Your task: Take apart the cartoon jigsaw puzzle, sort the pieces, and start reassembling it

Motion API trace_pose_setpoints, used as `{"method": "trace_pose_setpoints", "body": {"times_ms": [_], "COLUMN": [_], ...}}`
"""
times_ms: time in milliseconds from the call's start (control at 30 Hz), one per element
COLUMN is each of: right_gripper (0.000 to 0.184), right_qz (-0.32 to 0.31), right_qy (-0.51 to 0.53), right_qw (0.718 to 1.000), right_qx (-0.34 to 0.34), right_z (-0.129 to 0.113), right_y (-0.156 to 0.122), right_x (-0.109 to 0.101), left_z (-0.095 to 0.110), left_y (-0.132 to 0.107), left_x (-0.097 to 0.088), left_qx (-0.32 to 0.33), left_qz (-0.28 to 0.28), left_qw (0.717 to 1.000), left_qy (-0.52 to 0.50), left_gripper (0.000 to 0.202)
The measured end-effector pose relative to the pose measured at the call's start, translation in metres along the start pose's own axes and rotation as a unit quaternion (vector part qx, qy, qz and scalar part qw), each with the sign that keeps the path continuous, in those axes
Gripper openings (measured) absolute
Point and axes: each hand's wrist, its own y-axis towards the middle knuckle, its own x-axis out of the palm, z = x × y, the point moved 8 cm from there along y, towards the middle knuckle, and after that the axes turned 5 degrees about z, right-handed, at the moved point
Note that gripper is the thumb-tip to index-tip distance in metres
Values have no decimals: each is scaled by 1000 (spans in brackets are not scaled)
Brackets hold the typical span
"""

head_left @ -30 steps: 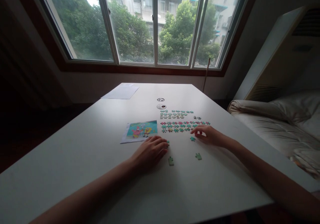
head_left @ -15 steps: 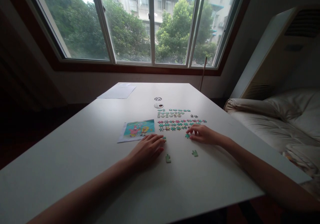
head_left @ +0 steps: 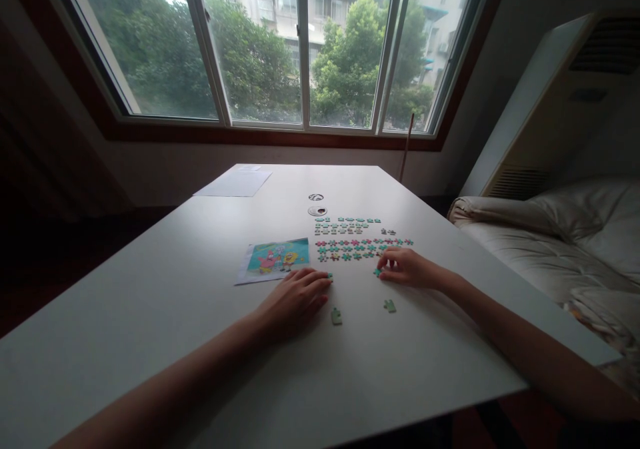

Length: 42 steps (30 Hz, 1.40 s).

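Observation:
My left hand (head_left: 299, 298) lies on the white table with its fingers stretched out, fingertips at a small green puzzle piece (head_left: 330, 277) that they partly cover. To the right, my right hand (head_left: 403, 267) has curled fingers, the tips closed on a teal puzzle piece (head_left: 377, 272) at the table top. Two green edge pieces lie nearer to me: one puzzle piece (head_left: 337, 316) below my left fingertips, another puzzle piece (head_left: 389, 306) below my right hand. Beyond the hands, loose puzzle pieces (head_left: 346, 257) are spread in rows.
A colourful cartoon picture sheet (head_left: 273, 260) lies beside my left hand. Farther off are two round black-and-white items (head_left: 317, 211) and white papers (head_left: 233, 183) at the table's (head_left: 125, 289) far left corner. A pale sofa (head_left: 520, 235) stands on the right.
My right hand has shifted slightly to the right, and the teal puzzle piece at its fingertips has moved a little with it. My left hand stays in place.

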Motion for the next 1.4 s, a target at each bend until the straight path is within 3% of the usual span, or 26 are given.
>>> {"method": "trace_pose_setpoints", "body": {"times_ms": [233,500,1133,1400], "right_gripper": [18,16,17,18], "right_qz": [-17,-14,-9,38], "right_qy": [-11,-22,-40,-50], "right_qw": [1000,999,999,998], "right_qx": [-17,-25,-22,-8], "right_z": [2,-4,0,4], "right_y": [0,-1,-2,5], "right_x": [1,-1,-3,-15], "left_z": [1,-10,-7,-8], "left_y": [-1,-1,1,3], "left_x": [-2,-2,0,-2], "left_qx": [1,-42,-34,-35], "left_qz": [11,31,31,31], "left_qw": [1000,998,999,999], "left_qy": [9,45,27,22], "left_gripper": [27,25,25,24]}}
